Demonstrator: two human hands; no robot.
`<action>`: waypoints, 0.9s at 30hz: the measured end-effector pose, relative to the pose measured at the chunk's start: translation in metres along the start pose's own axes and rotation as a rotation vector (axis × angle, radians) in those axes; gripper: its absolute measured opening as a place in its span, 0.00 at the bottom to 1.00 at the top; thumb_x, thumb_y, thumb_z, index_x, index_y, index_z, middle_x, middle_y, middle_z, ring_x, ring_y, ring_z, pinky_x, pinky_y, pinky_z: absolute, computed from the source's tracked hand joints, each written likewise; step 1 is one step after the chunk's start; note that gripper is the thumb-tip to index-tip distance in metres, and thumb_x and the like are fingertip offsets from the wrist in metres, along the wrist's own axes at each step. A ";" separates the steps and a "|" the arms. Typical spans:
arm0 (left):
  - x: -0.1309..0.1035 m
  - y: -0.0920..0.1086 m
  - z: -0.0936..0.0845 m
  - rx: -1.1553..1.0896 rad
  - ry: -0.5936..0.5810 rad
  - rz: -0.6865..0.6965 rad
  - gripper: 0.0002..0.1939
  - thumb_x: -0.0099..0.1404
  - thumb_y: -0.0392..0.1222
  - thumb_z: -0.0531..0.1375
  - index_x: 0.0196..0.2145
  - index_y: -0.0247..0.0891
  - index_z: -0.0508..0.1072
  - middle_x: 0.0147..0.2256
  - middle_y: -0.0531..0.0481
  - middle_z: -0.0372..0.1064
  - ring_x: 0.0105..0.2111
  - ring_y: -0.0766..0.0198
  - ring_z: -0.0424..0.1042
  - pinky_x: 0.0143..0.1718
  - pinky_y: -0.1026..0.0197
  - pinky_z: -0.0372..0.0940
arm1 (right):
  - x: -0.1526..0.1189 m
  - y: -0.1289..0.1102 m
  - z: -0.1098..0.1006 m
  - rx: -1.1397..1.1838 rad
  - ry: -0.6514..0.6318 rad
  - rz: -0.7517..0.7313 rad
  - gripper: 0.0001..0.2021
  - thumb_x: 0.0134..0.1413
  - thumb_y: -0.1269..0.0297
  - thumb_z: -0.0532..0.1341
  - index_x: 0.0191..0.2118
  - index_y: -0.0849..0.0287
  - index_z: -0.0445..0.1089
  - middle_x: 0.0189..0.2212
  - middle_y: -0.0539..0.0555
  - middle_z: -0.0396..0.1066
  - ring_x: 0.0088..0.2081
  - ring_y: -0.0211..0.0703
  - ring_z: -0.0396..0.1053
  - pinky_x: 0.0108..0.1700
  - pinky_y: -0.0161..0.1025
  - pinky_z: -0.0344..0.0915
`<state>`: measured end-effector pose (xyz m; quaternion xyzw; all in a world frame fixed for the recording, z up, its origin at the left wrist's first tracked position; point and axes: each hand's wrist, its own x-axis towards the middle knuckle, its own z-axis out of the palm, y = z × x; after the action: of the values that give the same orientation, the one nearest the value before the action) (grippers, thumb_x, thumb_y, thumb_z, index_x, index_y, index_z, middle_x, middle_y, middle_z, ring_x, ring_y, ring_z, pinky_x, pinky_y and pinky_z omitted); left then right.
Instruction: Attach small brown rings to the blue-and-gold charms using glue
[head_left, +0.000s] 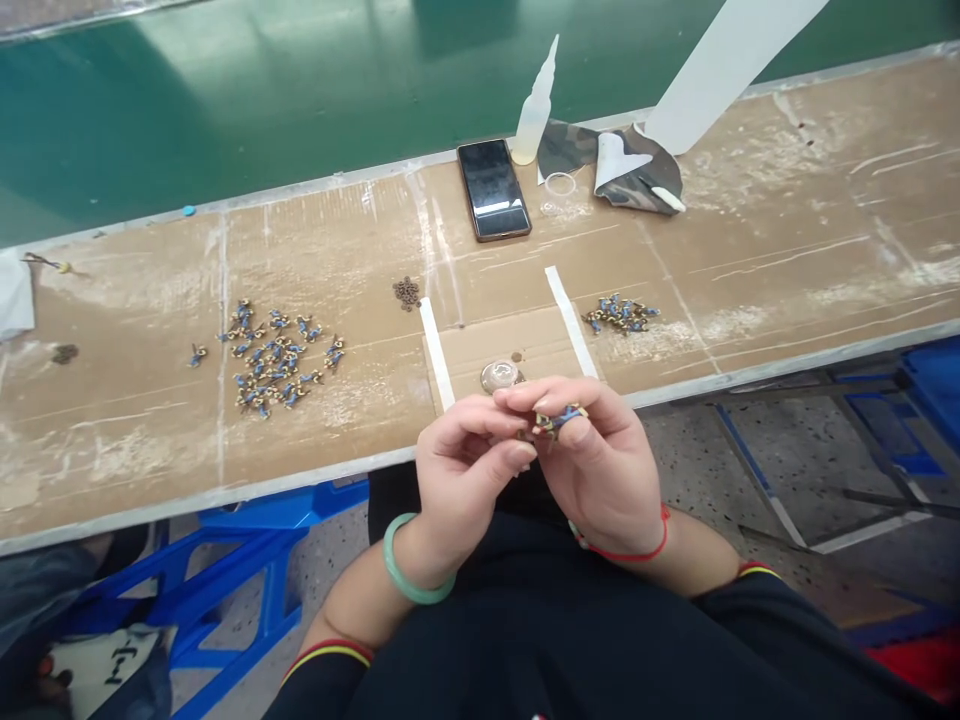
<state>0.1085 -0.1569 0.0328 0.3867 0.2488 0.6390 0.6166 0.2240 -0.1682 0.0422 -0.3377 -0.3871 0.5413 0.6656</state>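
My right hand is closed around a small blue and gold metal piece, pinched between thumb and fingers. Close against it, my left hand has its thumb and fingertips pressed together on something tiny that I cannot make out. Both hands are held just off the table's front edge. Right behind them lies a small round dish with a glossy, clear surface, and a little brown ring sits beside it. Similar blue and gold pieces form a pile on the left and a smaller pile on the right.
A cardboard-covered table runs across the view, with white tape strips near the middle. Along its back are a phone, a pointed glue bottle and camouflage fabric. Small brown rings are heaped left of the tape. Blue stools stand below.
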 end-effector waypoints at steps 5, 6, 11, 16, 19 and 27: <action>-0.001 0.006 0.004 -0.046 -0.028 -0.031 0.12 0.66 0.47 0.79 0.31 0.42 0.84 0.27 0.56 0.76 0.23 0.74 0.70 0.22 0.75 0.66 | -0.004 -0.001 0.001 -0.044 -0.053 -0.114 0.04 0.67 0.58 0.76 0.46 0.42 0.87 0.44 0.46 0.89 0.47 0.41 0.86 0.53 0.39 0.84; -0.001 0.007 0.004 -0.050 -0.030 -0.032 0.12 0.66 0.47 0.79 0.31 0.42 0.84 0.27 0.56 0.75 0.23 0.74 0.70 0.22 0.75 0.65 | -0.005 -0.001 0.001 -0.049 -0.059 -0.129 0.04 0.68 0.58 0.75 0.47 0.42 0.87 0.45 0.47 0.89 0.47 0.42 0.86 0.53 0.40 0.84; -0.003 0.007 0.003 -0.043 -0.033 -0.041 0.12 0.66 0.47 0.79 0.31 0.42 0.83 0.29 0.56 0.75 0.23 0.74 0.70 0.23 0.74 0.65 | -0.005 -0.002 0.001 -0.078 -0.072 -0.172 0.05 0.68 0.59 0.75 0.48 0.42 0.87 0.45 0.47 0.89 0.48 0.42 0.87 0.54 0.41 0.85; -0.008 0.007 0.001 0.004 -0.023 -0.012 0.10 0.67 0.47 0.79 0.32 0.43 0.85 0.30 0.56 0.77 0.27 0.73 0.75 0.28 0.73 0.70 | -0.008 -0.001 -0.002 -0.138 -0.085 -0.230 0.07 0.70 0.60 0.74 0.50 0.43 0.87 0.46 0.47 0.88 0.49 0.42 0.86 0.55 0.41 0.85; -0.015 0.005 0.000 0.043 -0.017 0.030 0.05 0.70 0.46 0.77 0.38 0.48 0.87 0.34 0.55 0.80 0.28 0.72 0.77 0.30 0.72 0.73 | -0.011 0.002 -0.003 -0.230 -0.063 -0.310 0.07 0.71 0.60 0.72 0.52 0.43 0.85 0.46 0.49 0.88 0.48 0.44 0.87 0.52 0.44 0.86; -0.031 -0.004 -0.004 0.314 -0.068 0.295 0.16 0.80 0.40 0.67 0.60 0.54 0.85 0.50 0.48 0.84 0.44 0.65 0.85 0.46 0.64 0.83 | -0.004 0.004 0.002 -0.303 -0.030 -0.545 0.09 0.74 0.60 0.70 0.55 0.46 0.84 0.45 0.50 0.87 0.45 0.41 0.87 0.47 0.38 0.86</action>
<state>0.1059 -0.1858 0.0217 0.5315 0.2650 0.6624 0.4566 0.2194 -0.1717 0.0389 -0.3090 -0.5494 0.2840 0.7225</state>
